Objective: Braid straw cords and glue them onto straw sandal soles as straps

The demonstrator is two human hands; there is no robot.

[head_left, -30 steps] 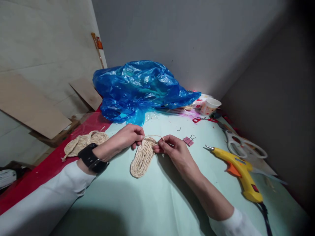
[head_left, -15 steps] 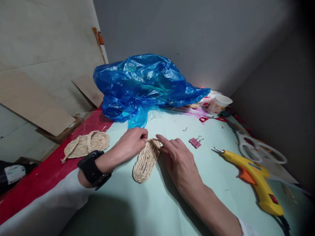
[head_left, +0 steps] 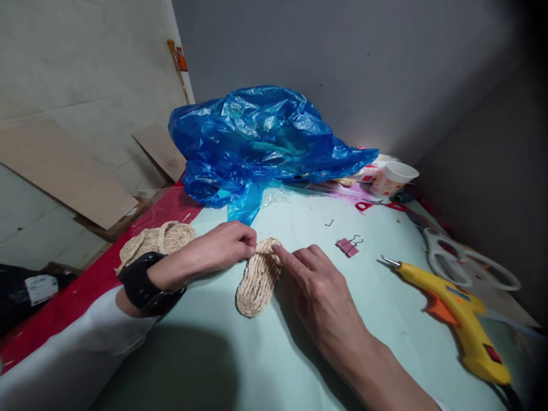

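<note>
A small sole (head_left: 258, 286) of coiled, braided straw cord lies on the pale green sheet, its far end between my hands. My left hand (head_left: 225, 244) is closed in a pinch at the sole's upper left edge, on a cord (head_left: 262, 250) that crosses the far end. My right hand (head_left: 323, 288) lays its index fingertip on the upper right edge, its other fingers curled; the thumb is hidden beneath. A similar straw slipper (head_left: 171, 237) with a strap across it lies on the left, partly behind my left wrist.
On the right are a yellow glue gun (head_left: 460, 319), white-handled scissors (head_left: 449, 260), a pink binder clip (head_left: 349, 245) and red-handled scissors (head_left: 363, 206). A paper cup (head_left: 394, 180) and a crumpled blue plastic bag (head_left: 265, 137) stand at the back, before the grey wall.
The cord at the far end now lies lower across the sole. My right index fingertip has come down onto the sole's edge. The whole view has shifted slightly.
</note>
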